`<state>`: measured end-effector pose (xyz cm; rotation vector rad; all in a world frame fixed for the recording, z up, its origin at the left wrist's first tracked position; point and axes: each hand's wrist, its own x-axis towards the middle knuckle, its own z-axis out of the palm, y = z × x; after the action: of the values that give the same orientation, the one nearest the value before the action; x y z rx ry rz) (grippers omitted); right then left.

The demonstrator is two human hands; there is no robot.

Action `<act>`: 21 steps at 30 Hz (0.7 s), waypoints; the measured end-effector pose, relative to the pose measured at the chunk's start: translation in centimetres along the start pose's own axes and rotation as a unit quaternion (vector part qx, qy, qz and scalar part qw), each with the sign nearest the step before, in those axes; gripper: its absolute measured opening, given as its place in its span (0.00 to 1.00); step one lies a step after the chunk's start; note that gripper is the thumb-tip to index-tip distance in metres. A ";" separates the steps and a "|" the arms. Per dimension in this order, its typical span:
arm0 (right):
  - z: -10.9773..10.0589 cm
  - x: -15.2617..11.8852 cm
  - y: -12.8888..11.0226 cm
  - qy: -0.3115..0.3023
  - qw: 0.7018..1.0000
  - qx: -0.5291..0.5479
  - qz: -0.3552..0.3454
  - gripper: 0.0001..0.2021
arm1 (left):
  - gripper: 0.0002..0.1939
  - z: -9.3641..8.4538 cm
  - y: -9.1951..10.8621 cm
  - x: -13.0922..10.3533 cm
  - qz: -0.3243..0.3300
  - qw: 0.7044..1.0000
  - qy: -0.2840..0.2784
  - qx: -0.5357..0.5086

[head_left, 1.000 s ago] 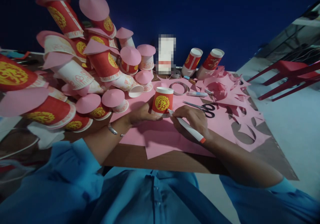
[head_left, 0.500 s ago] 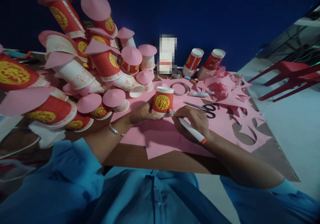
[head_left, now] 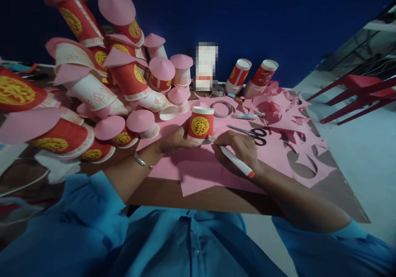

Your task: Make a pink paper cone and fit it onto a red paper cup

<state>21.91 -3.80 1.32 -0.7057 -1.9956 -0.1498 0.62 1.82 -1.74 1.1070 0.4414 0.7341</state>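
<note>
A red paper cup (head_left: pixel 201 125) with a yellow emblem and white rims is in my left hand (head_left: pixel 175 141), whose fingers go behind it and whose thumb lies along its lower edge. My right hand (head_left: pixel 236 148) is closed around a white marker (head_left: pixel 236 161) with an orange end. The marker's tip is at the cup's lower right edge. Pink paper sheets (head_left: pixel 198 170) lie beneath both hands. Just beyond my right hand are black-handled scissors (head_left: pixel 258 136), partly open.
Many cups with pink cone hats (head_left: pixel 140 121) are heaped at the left. Cup stacks (head_left: pixel 238 76) stand at the back, near a tape roll (head_left: pixel 222 109) and a glue tube (head_left: pixel 243 116). Pink scraps (head_left: pixel 301 137) cover the right side. A red stool (head_left: pixel 368 85) is beyond.
The view has shifted very slightly. Both hands keep their holds on the cup and the marker, with hardly any visible movement.
</note>
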 end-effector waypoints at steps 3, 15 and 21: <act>-0.1 0.1 0.0 0.003 1.000 -0.006 0.002 0.08 | 0.32 -0.1 -0.1 0.0 0.001 1.000 -0.001 0.003; 0.1 -0.1 0.0 0.008 1.000 -0.007 0.017 0.10 | 0.38 0.3 0.4 -0.1 -0.002 1.000 0.004 -0.009; 0.1 -0.1 0.0 0.001 1.000 -0.020 0.016 0.09 | 0.40 0.2 0.2 0.0 0.008 1.000 0.006 -0.010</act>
<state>21.92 -3.84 1.16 -0.7615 -1.9830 -0.1721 0.71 1.76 -1.44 1.0893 0.4352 0.7582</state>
